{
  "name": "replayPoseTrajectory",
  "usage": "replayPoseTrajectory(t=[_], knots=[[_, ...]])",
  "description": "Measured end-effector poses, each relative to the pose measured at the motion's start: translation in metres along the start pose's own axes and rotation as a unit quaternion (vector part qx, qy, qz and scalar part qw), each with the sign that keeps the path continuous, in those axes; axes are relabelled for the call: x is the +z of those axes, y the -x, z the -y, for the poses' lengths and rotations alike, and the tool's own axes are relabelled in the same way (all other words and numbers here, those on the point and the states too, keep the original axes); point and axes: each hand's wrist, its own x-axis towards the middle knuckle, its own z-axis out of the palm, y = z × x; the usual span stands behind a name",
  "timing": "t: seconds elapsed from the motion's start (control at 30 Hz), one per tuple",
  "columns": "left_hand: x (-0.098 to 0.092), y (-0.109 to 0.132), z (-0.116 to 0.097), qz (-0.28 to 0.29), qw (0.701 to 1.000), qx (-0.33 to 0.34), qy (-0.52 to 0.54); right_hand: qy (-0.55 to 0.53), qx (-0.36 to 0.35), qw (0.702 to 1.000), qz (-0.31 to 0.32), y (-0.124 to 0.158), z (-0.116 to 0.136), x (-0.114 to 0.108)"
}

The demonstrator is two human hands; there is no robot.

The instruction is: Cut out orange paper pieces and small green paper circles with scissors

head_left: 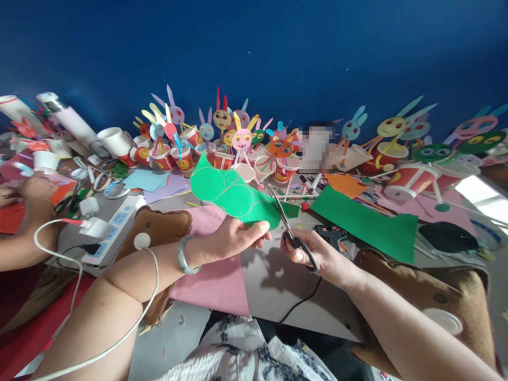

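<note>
In the head view, my left hand (242,233) pinches the lower edge of a green paper sheet (234,193) between thumb and fingers. Several pale circles are drawn on the sheet, which is held up above the table. My right hand (313,251) grips black-handled scissors (291,233). Their blades point up and away, at the right end of the sheet, where a narrow green flap stands out beyond them. Whether the blades are parted is hard to make out.
Paper cups with rabbit-faced figures (242,140) line the back of the table. A larger green sheet (365,222) lies at right, pink paper (210,264) beneath my left arm. A power strip (115,230) stands at left, its white cable crossing my forearm. Another person's hand (37,190) is at far left.
</note>
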Motion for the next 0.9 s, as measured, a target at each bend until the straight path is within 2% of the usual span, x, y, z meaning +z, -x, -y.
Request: replayPoseTrajectory(t=[0.23,0.5,0.77,0.9], knots=[[0.000,0.000,0.000,0.008,1.000,0.007,0.004,-0.007,-0.016,1.000,-0.010,0.000,0.002,0.005],[0.001,-0.004,0.014,0.021,0.998,0.041,-0.041,0.011,-0.026,1.000,-0.009,-0.001,0.004,0.008],[-0.001,-0.001,0.001,0.018,0.999,0.030,-0.030,-0.013,-0.019,1.000,-0.007,0.000,0.004,0.006],[0.000,-0.001,0.002,0.023,0.999,0.033,-0.014,-0.013,-0.018,1.000,-0.010,0.001,0.005,0.006]])
